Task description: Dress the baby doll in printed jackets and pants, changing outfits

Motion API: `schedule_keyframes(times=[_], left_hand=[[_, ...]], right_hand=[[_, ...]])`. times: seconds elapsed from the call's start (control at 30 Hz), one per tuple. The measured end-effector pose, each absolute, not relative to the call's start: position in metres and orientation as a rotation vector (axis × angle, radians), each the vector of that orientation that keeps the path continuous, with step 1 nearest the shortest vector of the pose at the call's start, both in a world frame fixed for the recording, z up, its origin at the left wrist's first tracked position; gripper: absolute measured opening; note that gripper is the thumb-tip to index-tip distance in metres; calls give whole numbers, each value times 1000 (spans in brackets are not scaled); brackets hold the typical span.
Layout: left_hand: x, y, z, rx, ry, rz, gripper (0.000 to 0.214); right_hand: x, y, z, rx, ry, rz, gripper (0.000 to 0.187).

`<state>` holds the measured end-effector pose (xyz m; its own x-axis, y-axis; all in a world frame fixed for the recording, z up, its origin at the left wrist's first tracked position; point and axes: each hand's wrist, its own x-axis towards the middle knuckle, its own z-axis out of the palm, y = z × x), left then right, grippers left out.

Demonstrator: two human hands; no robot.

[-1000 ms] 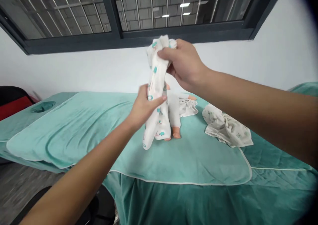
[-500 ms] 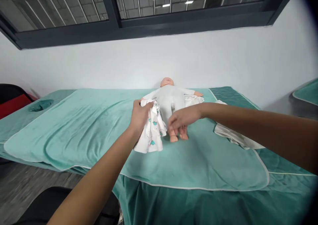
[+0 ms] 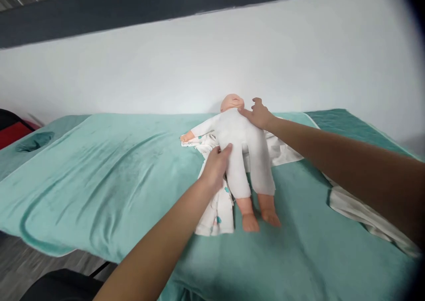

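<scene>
A baby doll [image 3: 236, 126] in a white cloth body lies on its back, its head by the wall and its bare feet towards me. My left hand [image 3: 216, 164] is at the doll's hip, thumb on top of the cloth and the other fingers partly hidden against its side. Beside the doll's neck and shoulder is my right hand [image 3: 259, 116], fingers apart and thumb touching the upper chest. White baby clothing with a green print [image 3: 217, 214] is spread under and beside the doll, partly covered by it.
The doll rests on a light green blanket [image 3: 133, 168] over a bed with a face hole [image 3: 35, 141] at the left. A crumpled white cloth [image 3: 361, 212] lies to the right. The wall [image 3: 149, 75] rises behind, and a dark chair [image 3: 61, 285] stands at the lower left.
My left hand has let go of the bunched printed clothing, now spread flat, and moved to the doll's hip. The right hand went from the feet up to the shoulder. The view has come closer.
</scene>
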<state>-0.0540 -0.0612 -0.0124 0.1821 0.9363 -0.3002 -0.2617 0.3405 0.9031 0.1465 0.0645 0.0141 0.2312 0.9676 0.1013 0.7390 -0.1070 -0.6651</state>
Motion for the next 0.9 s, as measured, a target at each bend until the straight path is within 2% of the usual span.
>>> schedule_keyframes(times=[0.17, 0.4, 0.57, 0.77, 0.9], left_hand=[[-37, -45, -24, 754, 849, 940, 55], [-64, -30, -2, 661, 905, 828, 57], [-139, -27, 29, 697, 997, 874, 48], [-251, -12, 39, 877, 1243, 915, 37], [-299, 8, 26, 854, 1232, 846, 35]], right_hand=[[158, 111, 0, -1911, -1550, 634, 98], [144, 131, 20, -1914, -1740, 770, 89], [70, 135, 44, -1826, -1881, 800, 80], [-50, 161, 46, -1453, -2144, 792, 54], [-103, 189, 33, -1344, -2169, 818, 63]])
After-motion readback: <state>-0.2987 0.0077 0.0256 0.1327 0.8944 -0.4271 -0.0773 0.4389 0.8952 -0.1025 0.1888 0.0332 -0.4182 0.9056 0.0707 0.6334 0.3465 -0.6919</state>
